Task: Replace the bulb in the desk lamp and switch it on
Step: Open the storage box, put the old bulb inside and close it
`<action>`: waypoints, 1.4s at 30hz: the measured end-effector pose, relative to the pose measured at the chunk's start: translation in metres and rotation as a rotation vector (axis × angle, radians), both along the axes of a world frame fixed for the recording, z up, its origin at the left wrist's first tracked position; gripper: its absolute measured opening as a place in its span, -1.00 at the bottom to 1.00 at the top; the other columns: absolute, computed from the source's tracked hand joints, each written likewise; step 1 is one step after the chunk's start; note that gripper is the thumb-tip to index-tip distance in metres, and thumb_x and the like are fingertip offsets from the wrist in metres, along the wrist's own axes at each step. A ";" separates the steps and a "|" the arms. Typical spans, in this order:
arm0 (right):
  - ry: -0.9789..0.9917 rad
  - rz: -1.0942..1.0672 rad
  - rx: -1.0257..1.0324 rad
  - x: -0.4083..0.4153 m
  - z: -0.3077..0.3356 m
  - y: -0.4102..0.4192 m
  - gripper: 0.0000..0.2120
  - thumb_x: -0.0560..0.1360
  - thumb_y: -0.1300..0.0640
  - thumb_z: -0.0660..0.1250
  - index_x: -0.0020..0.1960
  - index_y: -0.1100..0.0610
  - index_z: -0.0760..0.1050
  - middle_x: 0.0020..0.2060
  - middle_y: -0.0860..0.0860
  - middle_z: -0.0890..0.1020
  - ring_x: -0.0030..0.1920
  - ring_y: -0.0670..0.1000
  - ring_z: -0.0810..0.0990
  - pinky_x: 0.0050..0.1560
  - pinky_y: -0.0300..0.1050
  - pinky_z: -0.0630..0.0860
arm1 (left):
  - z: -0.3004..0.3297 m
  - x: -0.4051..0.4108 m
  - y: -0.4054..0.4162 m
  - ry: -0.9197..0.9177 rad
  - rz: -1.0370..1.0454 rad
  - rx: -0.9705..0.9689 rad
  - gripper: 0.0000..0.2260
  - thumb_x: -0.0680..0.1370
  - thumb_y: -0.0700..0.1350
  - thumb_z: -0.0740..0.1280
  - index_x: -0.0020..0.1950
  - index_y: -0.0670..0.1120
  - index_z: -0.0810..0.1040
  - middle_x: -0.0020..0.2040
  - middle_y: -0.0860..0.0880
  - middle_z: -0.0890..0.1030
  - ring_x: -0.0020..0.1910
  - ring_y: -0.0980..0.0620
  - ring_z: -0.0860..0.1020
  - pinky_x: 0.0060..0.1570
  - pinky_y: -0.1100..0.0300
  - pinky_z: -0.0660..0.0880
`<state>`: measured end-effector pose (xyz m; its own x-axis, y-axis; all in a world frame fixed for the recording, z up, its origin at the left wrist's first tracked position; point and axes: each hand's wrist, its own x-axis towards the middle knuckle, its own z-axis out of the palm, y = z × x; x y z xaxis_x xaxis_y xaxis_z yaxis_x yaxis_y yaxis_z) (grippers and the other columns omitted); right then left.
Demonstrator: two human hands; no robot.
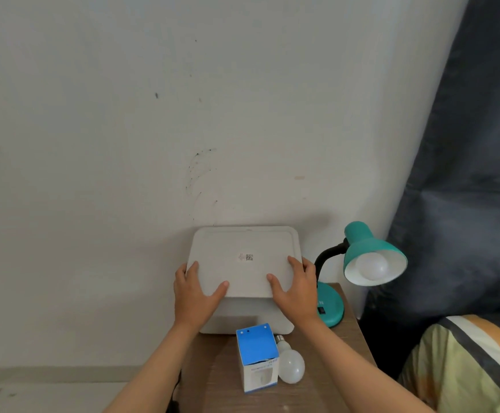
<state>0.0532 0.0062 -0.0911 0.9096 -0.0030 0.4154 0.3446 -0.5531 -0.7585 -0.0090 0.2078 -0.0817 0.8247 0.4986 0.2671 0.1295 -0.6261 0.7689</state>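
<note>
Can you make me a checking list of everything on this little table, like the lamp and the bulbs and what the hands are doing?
Surface: brown wooden table, against a white wall.
Job's things: teal desk lamp at the right, a bulb in its shade, unlit; loose bulb lying beside a blue and white bulb box.
Clutter: white square lid, lifted and tilted over a white box.
Grippers: left hand and right hand each grip a side of the lid.
Cables: nothing seen.
Surroundings: dark curtain and striped bedding at right.
</note>
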 end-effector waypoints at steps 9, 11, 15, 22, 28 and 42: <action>-0.049 -0.008 -0.036 -0.019 0.019 -0.002 -0.38 0.43 -0.04 0.41 0.36 0.24 0.34 0.32 0.23 0.32 0.35 0.19 0.34 0.28 -0.18 0.28 | 0.022 -0.014 -0.003 0.017 -0.024 0.044 -0.19 0.38 0.19 0.41 0.47 -0.11 0.13 0.46 -0.09 0.08 0.45 -0.11 0.11 0.37 0.01 0.24; -0.065 -0.013 -0.016 -0.033 0.027 -0.006 -0.38 0.43 -0.04 0.42 0.36 0.24 0.34 0.32 0.24 0.32 0.35 0.20 0.34 0.31 -0.13 0.30 | 0.032 -0.028 -0.007 -0.006 -0.011 0.085 -0.19 0.38 0.19 0.41 0.47 -0.11 0.13 0.46 -0.10 0.08 0.46 -0.12 0.10 0.38 0.01 0.22; -0.060 -0.043 -0.016 -0.080 0.034 -0.026 -0.39 0.41 -0.06 0.42 0.35 0.20 0.35 0.30 0.18 0.35 0.31 0.15 0.35 0.29 -0.14 0.29 | 0.042 -0.082 -0.029 -0.013 -0.014 0.145 -0.18 0.39 0.22 0.38 0.48 -0.10 0.11 0.51 -0.07 0.00 0.47 -0.09 0.03 0.40 0.01 0.16; 0.055 -0.070 -0.131 -0.188 -0.005 -0.091 -0.39 0.40 -0.06 0.43 0.35 0.15 0.35 0.30 0.10 0.34 0.30 0.04 0.34 0.24 -0.19 0.28 | 0.001 -0.194 -0.091 0.136 -0.077 0.113 -0.12 0.37 0.29 0.34 0.50 -0.07 0.01 0.52 0.03 -0.13 0.49 0.00 -0.10 0.44 0.04 0.04; 0.166 -0.125 -0.207 -0.252 -0.058 -0.151 -0.44 0.40 -0.07 0.42 0.31 0.14 0.40 0.29 0.11 0.37 0.31 0.11 0.39 0.29 -0.09 0.34 | -0.048 -0.259 -0.147 0.324 -0.158 0.050 -0.10 0.40 0.31 0.28 0.51 -0.05 -0.13 0.49 0.05 -0.26 0.47 0.01 -0.17 0.43 0.08 0.03; 0.438 -0.131 -0.379 -0.266 -0.113 -0.180 -0.44 0.47 -0.06 0.34 0.37 0.17 0.34 0.48 0.16 0.23 0.45 0.16 0.22 0.41 0.01 0.22 | -0.102 -0.255 -0.161 0.433 -0.233 0.152 -0.30 0.45 0.23 0.27 0.43 -0.15 0.19 0.48 -0.15 0.09 0.41 -0.11 0.08 0.36 0.03 0.23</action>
<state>-0.2126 -0.1740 -0.2038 0.9987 -0.0514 -0.0042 -0.0451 -0.8299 -0.5560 -0.2641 0.0468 -0.1840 0.9603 0.2703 -0.0685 0.2596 -0.7769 0.5736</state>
